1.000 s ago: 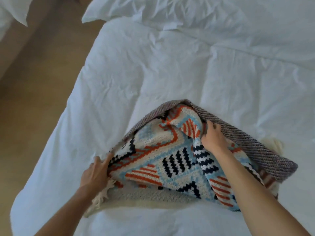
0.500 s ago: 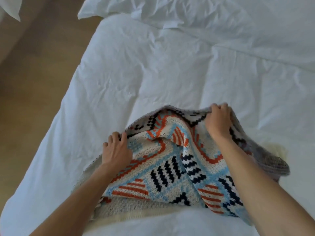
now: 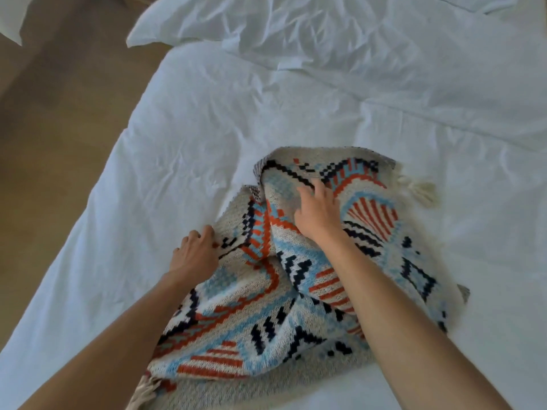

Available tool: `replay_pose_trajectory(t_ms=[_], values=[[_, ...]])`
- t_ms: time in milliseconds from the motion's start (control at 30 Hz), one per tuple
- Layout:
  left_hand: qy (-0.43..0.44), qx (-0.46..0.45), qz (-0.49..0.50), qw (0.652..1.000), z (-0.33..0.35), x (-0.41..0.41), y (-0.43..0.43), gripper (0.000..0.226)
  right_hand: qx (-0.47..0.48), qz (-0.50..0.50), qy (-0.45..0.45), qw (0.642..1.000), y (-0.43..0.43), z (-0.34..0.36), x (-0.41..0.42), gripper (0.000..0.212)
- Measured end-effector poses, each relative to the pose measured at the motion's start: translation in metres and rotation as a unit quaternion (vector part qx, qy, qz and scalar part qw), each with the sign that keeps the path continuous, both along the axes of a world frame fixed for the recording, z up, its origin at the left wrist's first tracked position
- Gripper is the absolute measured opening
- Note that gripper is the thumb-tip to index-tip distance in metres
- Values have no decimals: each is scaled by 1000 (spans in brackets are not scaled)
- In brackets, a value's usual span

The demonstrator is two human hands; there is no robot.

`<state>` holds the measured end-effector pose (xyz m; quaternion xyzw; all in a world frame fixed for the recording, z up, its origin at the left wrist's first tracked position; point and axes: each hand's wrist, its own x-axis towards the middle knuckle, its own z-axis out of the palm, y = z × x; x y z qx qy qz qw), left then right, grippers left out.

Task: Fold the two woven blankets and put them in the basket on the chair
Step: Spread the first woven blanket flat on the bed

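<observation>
You are mid-fold on the woven blanket (image 3: pixel 236 335), which is lying bunched by the near edge of the bed (image 3: pixel 192 128). Your left hand (image 3: pixel 194 254) is pinching its left edge with curled fingers. Your right hand (image 3: pixel 318 213) is pressing the upper fold, fingers spread. The next move is probably calling for squared corners. Beyond, a pillow (image 3: pixel 296 19) is lying rumpled, and the floor (image 3: pixel 59 128) is showing left.

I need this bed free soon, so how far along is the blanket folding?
Done: the patterned woven blanket lies doubled over on the white bed, though bunched. In hand: the left hand grips its left edge and the right hand presses the upper fold. Left: squaring this fold, the other blanket, and basketing; no basket is in view.
</observation>
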<state>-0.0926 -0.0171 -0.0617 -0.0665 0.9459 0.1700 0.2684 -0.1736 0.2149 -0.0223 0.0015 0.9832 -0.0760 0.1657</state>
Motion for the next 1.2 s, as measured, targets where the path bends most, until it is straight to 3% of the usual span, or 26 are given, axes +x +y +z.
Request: replay_pose_trajectory(t_ms=[167,267,400,467,567,633,667,733,800,833,900,967,1033,1133,1200], values=[[-25,-28,-49,998,2,7,-3,25,101,-73,-150,981,47,-13,16,74],[37,-95,-18,995,16,-16,-15,24,129,-51,-178,974,62,-11,27,57],[87,-148,46,984,32,-52,-35,27,152,-116,-214,958,88,-3,39,32],[64,-160,52,984,31,-47,-38,25,155,-113,-299,935,93,7,36,32],[25,-155,51,986,18,-22,-38,27,147,-87,-480,861,90,25,23,45],[7,-128,46,991,9,-10,-43,37,123,-102,-524,837,90,28,20,49],[3,-111,46,993,6,-8,-46,42,115,-107,-481,863,90,25,20,49],[9,-86,50,995,4,-10,-53,44,86,-125,-267,952,90,15,24,48],[28,-75,39,996,4,-14,-58,38,7,-122,-47,991,86,3,27,58],[34,-64,32,997,4,-15,-59,35,-28,-101,-5,995,80,1,25,68],[37,-33,26,998,7,-15,-59,28,-25,-29,-27,999,63,-9,18,76],[18,-6,11,1000,7,-12,-57,25,5,-9,-107,994,46,-16,13,52],[-14,7,-8,1000,7,-8,-57,23,-4,-64,-108,992,33,-17,9,30],[-3,-14,11,1000,9,-7,-64,12,0,-146,93,985,16,7,-1,26],[45,-40,40,997,13,-10,-71,14,-58,-121,251,959,-1,39,-24,30]])
